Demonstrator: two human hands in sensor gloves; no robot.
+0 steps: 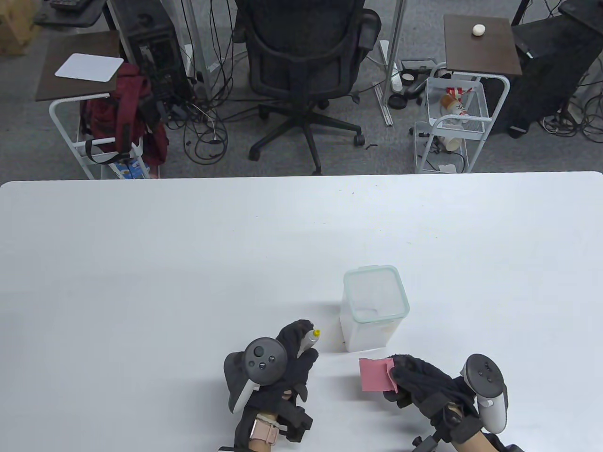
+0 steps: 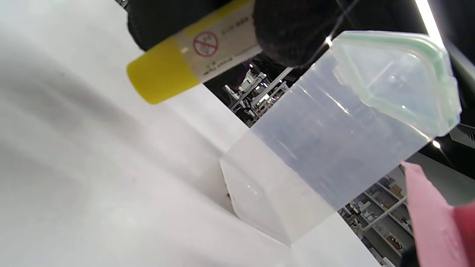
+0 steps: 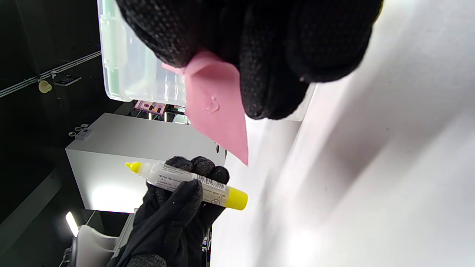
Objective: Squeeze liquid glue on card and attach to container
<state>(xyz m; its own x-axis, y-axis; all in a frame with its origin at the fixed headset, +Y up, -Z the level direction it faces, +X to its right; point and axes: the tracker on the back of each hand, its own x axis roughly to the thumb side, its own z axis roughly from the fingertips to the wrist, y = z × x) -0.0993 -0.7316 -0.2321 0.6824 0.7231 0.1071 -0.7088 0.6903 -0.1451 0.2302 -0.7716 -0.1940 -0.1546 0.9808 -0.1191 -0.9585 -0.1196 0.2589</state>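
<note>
A clear plastic container [image 1: 374,308] with a green-rimmed lid stands upright on the white table [image 1: 188,263]. It also shows in the left wrist view [image 2: 334,141] and the right wrist view [image 3: 137,66]. My left hand [image 1: 292,358] grips a glue tube [image 1: 308,341] with yellow ends, just left of the container; the tube also shows in the left wrist view [image 2: 193,55] and the right wrist view [image 3: 185,181]. My right hand [image 1: 414,381] pinches a pink card [image 1: 376,374] below the container. A small glue drop sits on the card [image 3: 217,111].
Behind the table's far edge are an office chair [image 1: 306,61], two small side tables on white frames [image 1: 80,70] [image 1: 480,44], a red backpack [image 1: 125,113] and floor cables.
</note>
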